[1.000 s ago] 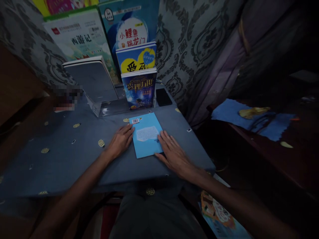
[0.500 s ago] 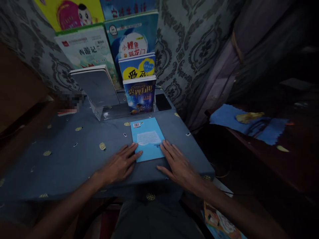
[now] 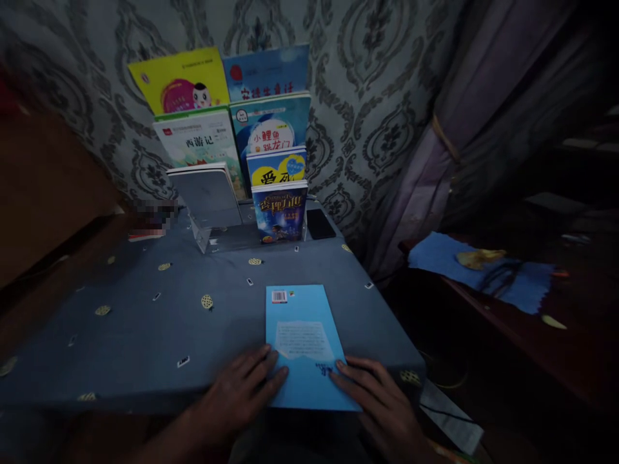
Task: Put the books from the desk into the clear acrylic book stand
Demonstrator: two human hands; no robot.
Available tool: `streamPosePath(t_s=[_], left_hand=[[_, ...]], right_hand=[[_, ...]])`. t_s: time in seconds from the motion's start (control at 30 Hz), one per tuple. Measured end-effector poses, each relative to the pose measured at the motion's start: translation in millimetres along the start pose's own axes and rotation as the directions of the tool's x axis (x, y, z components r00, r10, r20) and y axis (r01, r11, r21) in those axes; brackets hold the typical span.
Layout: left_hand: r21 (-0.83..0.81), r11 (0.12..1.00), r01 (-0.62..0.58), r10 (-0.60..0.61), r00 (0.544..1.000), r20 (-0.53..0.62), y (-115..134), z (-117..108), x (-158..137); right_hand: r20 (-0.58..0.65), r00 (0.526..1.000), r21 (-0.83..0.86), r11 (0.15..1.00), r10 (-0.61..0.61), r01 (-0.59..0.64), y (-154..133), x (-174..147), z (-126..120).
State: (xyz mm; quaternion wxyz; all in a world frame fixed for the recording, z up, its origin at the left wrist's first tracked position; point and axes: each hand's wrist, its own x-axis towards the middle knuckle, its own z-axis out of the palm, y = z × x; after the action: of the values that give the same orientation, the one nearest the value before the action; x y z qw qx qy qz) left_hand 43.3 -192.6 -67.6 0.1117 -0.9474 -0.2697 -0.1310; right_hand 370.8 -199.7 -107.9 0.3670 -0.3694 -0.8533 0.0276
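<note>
Blue book [image 3: 300,306]: laid flat at the front edge of the desk [image 3: 145,348], between the two hands, with its back cover turned up.
Colour: a plain, bright sky blue is shown over nearly the whole cover, and the edges are straight.
Barcode [image 3: 279,296]: printed on a white patch near the top left corner, with a small coloured mark set just to its right.
Pale panel [image 3: 302,340]: printed across the middle, irregular in outline and filled with rows of small text too fine to be read.
Dark lettering [image 3: 325,369]: set below the panel, toward the right edge.
Left hand [image 3: 239,390]: placed at the lower left edge, slightly blurred, its fingers held open and outstretched with tips rested on the cover.
Right hand [image 3: 384,403]: placed at the lower right edge, its fingers likewise extended, with tips rested beside the lettering.
Clear stand [image 3: 222,240]: placed farther back, well apart from the blue book, with colourful books [image 3: 280,216] stood upright in it.
</note>
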Motion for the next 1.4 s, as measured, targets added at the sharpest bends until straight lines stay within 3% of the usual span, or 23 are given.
streamPosePath(t_s=[0.1,0.2,0.3,0.4,0.5,0.6,0.67,0.73,0.8,0.9,0.97,1.07,1.13,1.27,1.4], left_hand=[[-0.054,0.998,0.025,-0.028,0.998,-0.054,-5.8,-13.7,10.7],[-0.247,0.967,0.059,-0.123,0.960,-0.252,-18.6,-34.7,31.2],[-0.459,0.883,0.094,-0.286,0.885,-0.368,-35.3,-49.9,58.7],[-0.599,0.775,0.202,-0.506,0.766,-0.396,-53.3,-56.3,89.1],[-0.745,0.604,0.283,-0.712,0.611,-0.345,-73.6,-58.6,117.6],[-0.872,0.438,0.218,-0.813,0.510,-0.281,-97.2,-55.1,138.0],[-0.936,0.306,0.175,-0.849,0.495,-0.185,-112.8,-45.0,145.1],[-0.972,0.161,0.171,-0.857,0.514,-0.052,-126.0,-27.4,147.9],[-0.970,0.050,0.239,-0.849,0.521,0.084,-135.8,-5.5,148.5],[-0.920,-0.011,0.391,-0.832,0.507,0.225,-146.1,23.8,149.3],[-0.896,-0.004,0.444,-0.825,0.506,0.254,-151.8,35.6,150.0],[-0.866,0.036,0.498,-0.830,0.497,0.251,-158.6,42.4,147.7],[-0.806,0.191,0.561,-0.841,0.517,0.160,-159.3,43.6,142.8],[-0.474,0.621,0.624,-0.730,0.681,-0.059,-148.2,46.7,129.8],[-0.315,0.754,0.577,-0.623,0.780,-0.062,-133.2,50.9,122.2]], right_hand=[[-0.007,1.000,0.078,0.997,-0.006,0.006,5.7,14.7,-17.5],[-0.053,0.998,0.146,0.989,0.034,-0.026,12.8,38.7,-33.7],[-0.092,0.987,0.211,0.971,0.136,-0.114,24.8,70.2,-35.3],[-0.085,0.943,0.283,0.915,0.322,-0.286,39.9,105.9,-23.6],[-0.108,0.892,0.362,0.853,0.439,-0.376,50.6,138.2,-14.4],[-0.063,0.869,0.475,0.780,0.491,-0.407,54.4,160.6,-15.7],[0.004,0.853,0.542,0.716,0.522,-0.440,56.7,168.6,-17.7],[0.089,0.831,0.582,0.648,0.548,-0.490,61.7,171.3,-15.5],[0.159,0.802,0.600,0.589,0.575,-0.541,69.8,169.7,-8.1],[0.208,0.766,0.584,0.552,0.608,-0.596,84.3,163.7,7.0],[0.204,0.758,0.533,0.579,0.620,-0.617,92.6,159.7,13.9],[0.186,0.768,0.359,0.685,0.613,-0.634,99.5,154.4,15.2],[0.163,0.781,0.173,0.761,0.604,-0.625,99.6,151.6,12.3],[0.098,0.863,-0.086,0.869,0.495,-0.488,89.7,154.7,12.1],[0.154,0.969,0.089,0.974,0.194,-0.209,70.2,177.7,32.9]])
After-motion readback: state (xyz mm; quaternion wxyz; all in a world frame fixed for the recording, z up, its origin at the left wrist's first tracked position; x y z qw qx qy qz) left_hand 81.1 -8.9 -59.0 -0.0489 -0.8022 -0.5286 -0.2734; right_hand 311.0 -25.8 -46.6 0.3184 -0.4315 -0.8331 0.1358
